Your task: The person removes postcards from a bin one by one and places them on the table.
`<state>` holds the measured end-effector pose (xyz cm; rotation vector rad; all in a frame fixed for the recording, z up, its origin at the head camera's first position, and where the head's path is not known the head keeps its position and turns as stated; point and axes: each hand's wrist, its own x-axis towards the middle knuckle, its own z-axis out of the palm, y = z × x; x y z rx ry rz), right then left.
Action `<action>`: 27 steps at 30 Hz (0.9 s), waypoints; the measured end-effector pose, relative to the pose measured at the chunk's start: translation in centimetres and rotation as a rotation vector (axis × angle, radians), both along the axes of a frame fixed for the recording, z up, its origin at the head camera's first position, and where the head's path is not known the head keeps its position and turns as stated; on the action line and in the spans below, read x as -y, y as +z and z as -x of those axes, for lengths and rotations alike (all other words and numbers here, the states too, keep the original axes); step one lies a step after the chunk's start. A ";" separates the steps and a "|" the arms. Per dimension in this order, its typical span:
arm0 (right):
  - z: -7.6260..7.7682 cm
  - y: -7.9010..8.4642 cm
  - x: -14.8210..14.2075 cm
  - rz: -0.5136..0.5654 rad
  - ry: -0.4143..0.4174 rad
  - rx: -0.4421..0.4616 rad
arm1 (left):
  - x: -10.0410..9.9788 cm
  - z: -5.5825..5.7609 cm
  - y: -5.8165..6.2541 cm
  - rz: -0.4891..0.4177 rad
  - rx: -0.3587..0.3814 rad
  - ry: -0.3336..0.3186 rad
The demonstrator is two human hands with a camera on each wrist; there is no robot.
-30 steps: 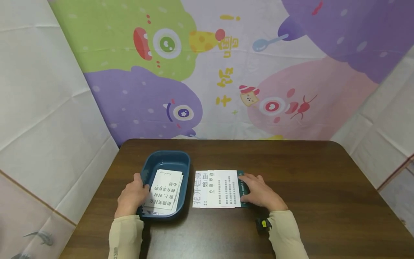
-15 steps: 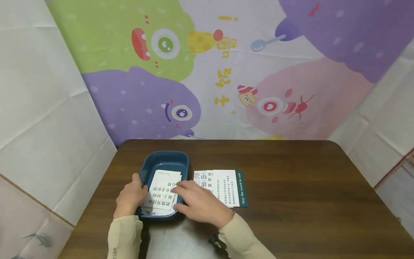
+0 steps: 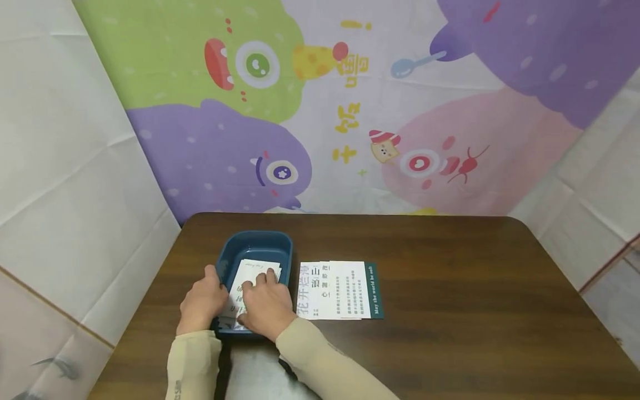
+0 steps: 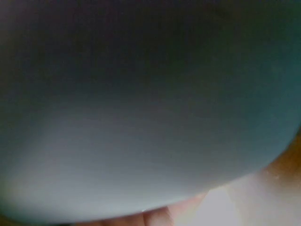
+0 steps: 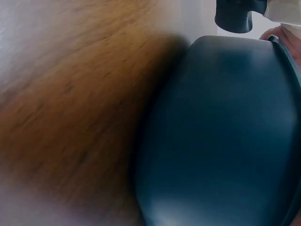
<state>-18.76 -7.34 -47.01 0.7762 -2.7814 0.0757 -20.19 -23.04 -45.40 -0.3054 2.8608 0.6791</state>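
My left hand (image 3: 202, 303) grips the left side of a dark blue tray (image 3: 256, 233), its thumb over the rim. Inside the tray lies a stack of white printed cards (image 3: 251, 268). My right hand (image 3: 267, 305) reaches over the tray's right rim, fingers spread and fingertips on the cards, hiding much of them. To the right of the tray, on the table, overlapping cards (image 3: 345, 289) lie in a row, with a dark green strip at the right end. The left wrist view is mostly a blurred dark surface; the right wrist view shows the tray's outer wall (image 5: 221, 132).
The brown wooden table (image 3: 450, 266) carries the tray and the card row. A cloth with cartoon creatures (image 3: 345, 111) hangs behind the far edge, and pale panels (image 3: 65, 166) stand at both sides. In the right wrist view a dark wrist device (image 5: 233, 16) shows beyond the tray.
My right hand has left the green-edged end of the card row and moved left, onto the cards inside the tray. The left hand stays on the tray.
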 end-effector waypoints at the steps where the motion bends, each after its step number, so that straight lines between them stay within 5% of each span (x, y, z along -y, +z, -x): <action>1: 0.0 0.1 0.1 -0.016 -0.013 0.008 | 0.0 0.0 0.1 0.002 -0.003 0.001; 13: 0.1 0.4 0.0 -0.046 0.013 0.113 | -0.3 0.1 0.3 0.007 0.009 0.008; 27: 0.2 -0.5 -0.8 0.140 0.106 -0.058 | -0.2 0.2 0.3 0.012 0.024 0.010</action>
